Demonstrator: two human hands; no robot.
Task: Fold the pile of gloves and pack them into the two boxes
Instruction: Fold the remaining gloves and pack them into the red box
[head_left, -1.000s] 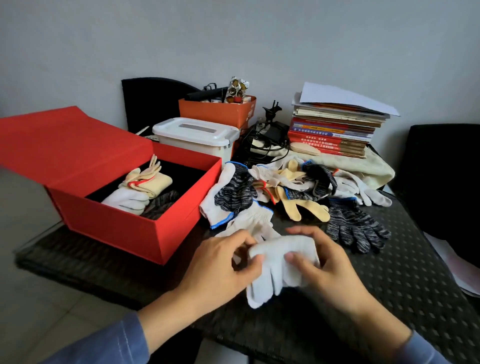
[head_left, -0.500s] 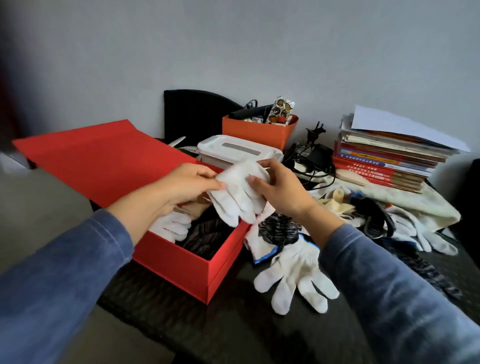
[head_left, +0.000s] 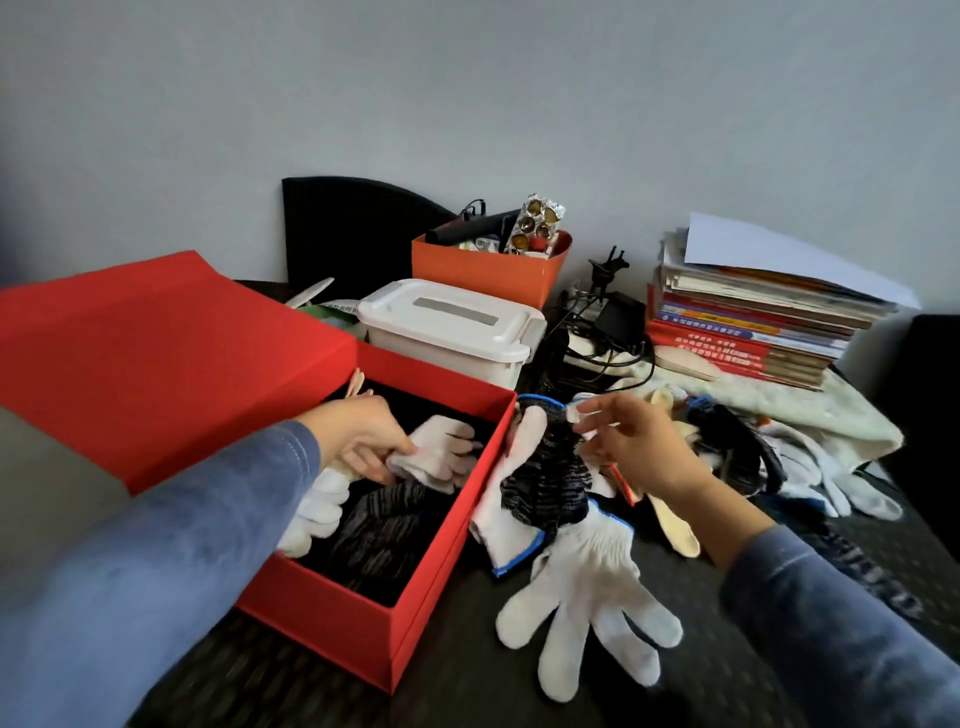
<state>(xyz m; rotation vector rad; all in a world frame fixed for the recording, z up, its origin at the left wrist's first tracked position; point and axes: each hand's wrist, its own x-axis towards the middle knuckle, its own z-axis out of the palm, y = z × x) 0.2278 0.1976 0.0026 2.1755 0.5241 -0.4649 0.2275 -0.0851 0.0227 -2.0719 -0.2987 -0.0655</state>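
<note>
Task approx. a third done, by my guess. The red box (head_left: 337, 639) sits open on the surface (head_left: 467, 691) w/ a few folded bundles inside: a white bundle (head_left: 319, 506) at its left wall, a dark striped bundle (head_left: 379, 519) mid-box, plus the folded white glove (head_left: 441, 460) going in at the far end.

The left hand (head_left: 363, 441) is inside the box, fingers curled round that glove's near end and holding it down among the others. The right hand (head_left: 639, 441) hovers over the loose pile (head_left: 737, 452) just right of the box, fingers spread, holding nothing.

Left to do: most of the pile, i.e. white, cream and dark striped gloves, all tangled. One flat white glove (head_left: 587, 597) lies unfolded nearer the front. 2nd box: can't tell which it is. The white lidded tub (head_left: 447, 332) behind the red box is closed.

The folded glove looks like soft knit cotton in a loose bundle. Prob. springs open unless tucked in snug.
</note>
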